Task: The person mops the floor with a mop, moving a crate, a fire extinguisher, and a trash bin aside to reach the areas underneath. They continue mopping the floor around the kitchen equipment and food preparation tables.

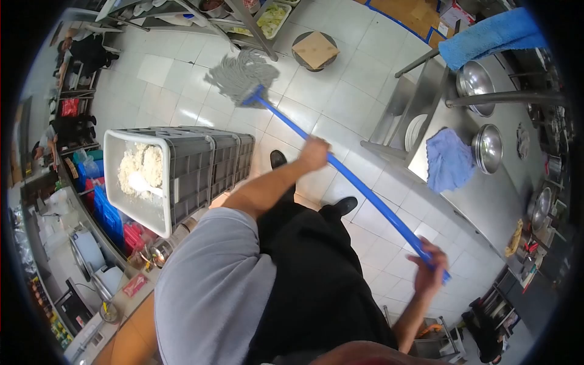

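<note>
Mop [240,76] rests head-down on the far floor [350,68], its blue handle [365,192] slanting back toward the near right, the left hand [314,153] clasped around its middle and the right hand [429,267] curled around its end, a wide spacing that likely gives steering leverage.

From my remote station I'm getting bright, fairly even light that seems to be falling from overhead, with pale glare glinting off the floor [353,73] near the mop head [238,76] and highlights shining on the steel bowls [488,149]. The white scoop [142,184] is washing out, while the black apron [319,267] is losing its folds. My wide lens is bowing the tabletop [494,204] and softening the outer details, with the corners going black.
</note>
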Available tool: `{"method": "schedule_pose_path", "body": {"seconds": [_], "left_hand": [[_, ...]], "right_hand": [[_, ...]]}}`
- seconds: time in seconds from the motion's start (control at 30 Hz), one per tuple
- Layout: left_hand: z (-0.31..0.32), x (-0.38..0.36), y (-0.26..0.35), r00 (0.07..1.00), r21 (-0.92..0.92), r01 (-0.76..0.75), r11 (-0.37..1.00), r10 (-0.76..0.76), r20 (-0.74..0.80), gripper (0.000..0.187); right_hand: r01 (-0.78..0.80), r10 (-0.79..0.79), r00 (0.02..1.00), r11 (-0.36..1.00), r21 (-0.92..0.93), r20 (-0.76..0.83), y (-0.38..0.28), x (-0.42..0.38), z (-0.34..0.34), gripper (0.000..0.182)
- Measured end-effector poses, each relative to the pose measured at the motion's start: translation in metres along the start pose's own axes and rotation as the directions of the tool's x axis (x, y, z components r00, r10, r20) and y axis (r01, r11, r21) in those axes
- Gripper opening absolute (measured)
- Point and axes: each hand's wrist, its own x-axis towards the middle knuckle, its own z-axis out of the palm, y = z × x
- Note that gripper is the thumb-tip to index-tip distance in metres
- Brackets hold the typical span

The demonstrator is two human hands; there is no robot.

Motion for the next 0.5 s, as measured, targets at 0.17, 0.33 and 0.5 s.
{"method": "schedule_pose_path", "body": {"seconds": [0.17,0.33,0.5], "left_hand": [[0.009,0.004,0.196,0.963,-0.255,-0.262,0.931,0.270,-0.003,0.019],[-0.009,-0.020,0.278,0.878,-0.440,-0.273,0.856,0.408,0.250,0.021],[-0.027,-0.031,0.203,0.942,-0.384,-0.197,0.902,0.283,0.182,0.018]], "right_hand": [[0.187,-0.159,0.973,0.968,0.167,-0.165,-0.150,-0.062,-0.075,0.041],[0.254,-0.255,0.967,0.966,0.041,0.030,-0.213,-0.092,-0.120,0.041],[0.328,-0.337,0.940,0.936,0.130,0.051,-0.178,-0.050,-0.097,0.044]]}}
